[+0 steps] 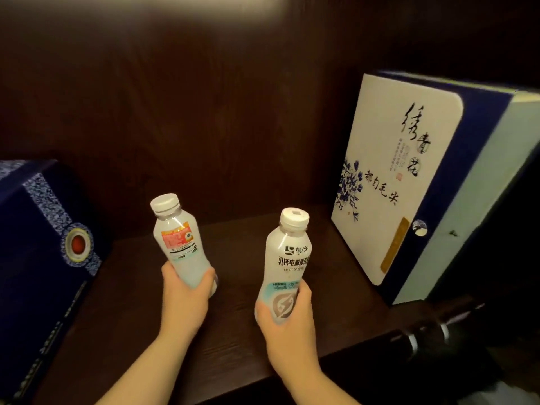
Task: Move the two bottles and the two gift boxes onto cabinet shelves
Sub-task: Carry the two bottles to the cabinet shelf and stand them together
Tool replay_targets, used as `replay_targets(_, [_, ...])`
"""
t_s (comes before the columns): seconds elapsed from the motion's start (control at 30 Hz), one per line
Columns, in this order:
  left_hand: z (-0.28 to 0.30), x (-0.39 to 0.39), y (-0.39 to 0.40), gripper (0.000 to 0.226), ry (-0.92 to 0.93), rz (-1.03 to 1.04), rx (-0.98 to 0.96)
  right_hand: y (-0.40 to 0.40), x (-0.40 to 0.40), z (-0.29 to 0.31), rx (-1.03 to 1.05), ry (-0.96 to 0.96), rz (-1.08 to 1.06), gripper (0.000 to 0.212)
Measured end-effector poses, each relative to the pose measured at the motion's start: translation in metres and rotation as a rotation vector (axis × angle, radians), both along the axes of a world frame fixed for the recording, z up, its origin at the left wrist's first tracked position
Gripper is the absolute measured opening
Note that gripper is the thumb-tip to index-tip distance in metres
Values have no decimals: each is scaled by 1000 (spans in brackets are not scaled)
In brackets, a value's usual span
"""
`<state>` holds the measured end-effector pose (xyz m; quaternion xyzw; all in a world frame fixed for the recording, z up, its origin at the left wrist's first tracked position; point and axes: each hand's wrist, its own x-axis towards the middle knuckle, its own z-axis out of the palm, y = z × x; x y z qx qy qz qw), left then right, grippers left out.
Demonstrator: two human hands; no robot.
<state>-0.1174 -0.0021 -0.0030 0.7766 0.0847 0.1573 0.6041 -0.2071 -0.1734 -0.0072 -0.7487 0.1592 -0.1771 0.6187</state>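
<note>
- The dark wooden cabinet shelf (233, 287) fills the view, with a wood-grain back panel (204, 112) behind it and its front edge running low across the frame
- The white gift box (400, 176) stands upright at the right end of the shelf, its pale face printed with black calligraphy and a blue flower spray, a navy spine and a light side panel turned to the right
- The navy gift box (38, 258) stands at the left end of the shelf, partly cut off by the frame edge, patterned in blue and white with a round red-centred emblem on its face
- The right hand (287, 320) is wrapped around the lower part of the right bottle (287, 258), a white-capped bottle with black characters on its label, held tilted above the shelf between the two boxes
- The left hand (184, 293) is closed around the base of the left bottle (181, 241), also white-capped, with a red-orange label, leaning to the left above the shelf
- The two bottles are near each other but apart, both well clear of either box
- Dark handles with metal bands (432, 331) show at the lower right, just beyond the shelf corner; what they belong to is unclear
</note>
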Motion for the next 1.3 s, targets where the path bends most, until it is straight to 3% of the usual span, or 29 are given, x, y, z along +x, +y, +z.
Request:
replay_targets(0.23, [49,-107,-66,56,-4,-68,24,-93,-101,43,88,-11,42,86])
replay_targets(0.37, [82,-161,-130,58,-65,-142,2,-175,-160,82,21,-86,53,76])
replay_targets(0.63, [159,-270,-334,57,-224,-331,26,-379,-294,166,-59,-242,-34,57])
replay_targets(0.8, [189,-312,-458,50,-275,-439,6,-485,-350,200,-148,-321,-139,62])
replay_targets(1.03, [210,-323,-579,60,-274,-561,24,-585,-385,219,-209,-353,-286,74])
replay_targets(1.3, [194,-272,-708,66,-266,-708,-10,-675,-359,213,-253,-303,-385,70])
